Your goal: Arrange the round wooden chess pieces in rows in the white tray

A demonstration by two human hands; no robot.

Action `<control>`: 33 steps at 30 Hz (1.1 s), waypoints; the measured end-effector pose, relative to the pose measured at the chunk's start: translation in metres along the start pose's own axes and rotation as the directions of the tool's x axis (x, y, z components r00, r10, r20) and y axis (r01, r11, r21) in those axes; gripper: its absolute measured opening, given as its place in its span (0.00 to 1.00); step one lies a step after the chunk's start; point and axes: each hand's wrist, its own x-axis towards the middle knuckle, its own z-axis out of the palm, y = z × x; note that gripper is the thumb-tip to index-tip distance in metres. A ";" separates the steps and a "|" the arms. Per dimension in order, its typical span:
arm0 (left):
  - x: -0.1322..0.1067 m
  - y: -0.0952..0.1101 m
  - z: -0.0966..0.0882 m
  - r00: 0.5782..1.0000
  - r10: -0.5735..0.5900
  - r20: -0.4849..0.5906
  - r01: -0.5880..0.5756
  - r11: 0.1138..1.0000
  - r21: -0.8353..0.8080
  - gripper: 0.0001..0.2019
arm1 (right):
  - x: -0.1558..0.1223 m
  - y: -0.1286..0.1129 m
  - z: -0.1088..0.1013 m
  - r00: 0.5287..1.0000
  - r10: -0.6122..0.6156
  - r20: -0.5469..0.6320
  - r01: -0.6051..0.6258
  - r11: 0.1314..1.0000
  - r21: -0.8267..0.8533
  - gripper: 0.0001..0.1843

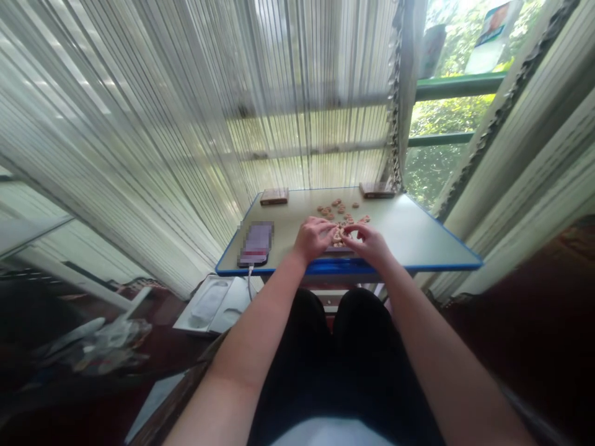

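Observation:
Small, round, light-brown pieces that look wooden (339,236) are gathered between my two hands at the table's near edge, apparently in or on a low, flat box (341,249). My left hand (316,238) reaches in from the left, its fingers bent together at the pieces; what they grip is hidden. From the right, my right hand (368,241) has its thumb and forefinger pinched on a small wooden piece. More loose pieces (328,212) lie scattered just beyond my hands. Any markings on them are too small to read.
The pale table (409,232) has a blue rim. A phone (256,243) with a white cable lies at its left. Two flat brown boxes (274,196) (376,189) sit at the far corners. An open white box (214,303) is below left. Curtains (302,93) hang behind.

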 end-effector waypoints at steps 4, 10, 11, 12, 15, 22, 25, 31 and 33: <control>-0.005 0.005 -0.003 0.999 0.024 0.032 -0.026 0.997 0.076 0.10 | -0.002 -0.004 0.004 0.999 -0.045 -0.012 0.044 0.996 -0.075 0.12; -0.004 0.006 -0.001 0.997 0.008 0.080 -0.012 0.999 0.047 0.11 | 0.000 -0.006 0.002 0.992 -0.127 0.025 0.130 0.984 -0.122 0.07; -0.003 0.005 -0.001 0.997 0.002 0.082 -0.004 0.999 0.035 0.11 | 0.000 -0.006 0.002 0.991 -0.130 0.034 0.133 0.983 -0.125 0.07; -0.003 0.005 -0.002 0.996 -0.006 0.086 0.004 1.000 0.024 0.11 | 0.000 -0.005 0.002 0.991 -0.131 0.036 0.134 0.982 -0.131 0.07; -0.004 0.004 -0.003 0.995 -0.028 0.096 0.027 1.000 0.011 0.10 | -0.001 -0.001 0.004 0.987 -0.156 0.032 0.160 0.973 -0.165 0.08; -0.005 0.002 -0.003 0.995 -0.037 0.088 0.039 0.999 -0.023 0.08 | -0.001 0.004 0.008 0.988 -0.140 0.062 0.149 0.971 -0.185 0.09; -0.005 0.000 -0.004 0.995 -0.032 0.090 0.036 0.999 -0.040 0.07 | 0.000 0.004 0.008 0.990 -0.112 0.083 0.125 0.977 -0.172 0.10; -0.005 -0.003 -0.003 0.992 -0.054 0.113 0.060 0.997 -0.050 0.07 | 0.000 0.001 0.007 0.992 -0.079 0.101 0.096 0.979 -0.178 0.10; -0.005 -0.003 -0.003 0.990 -0.063 0.126 0.069 0.997 -0.041 0.07 | 0.000 0.000 0.007 0.991 -0.087 0.103 0.104 0.980 -0.171 0.10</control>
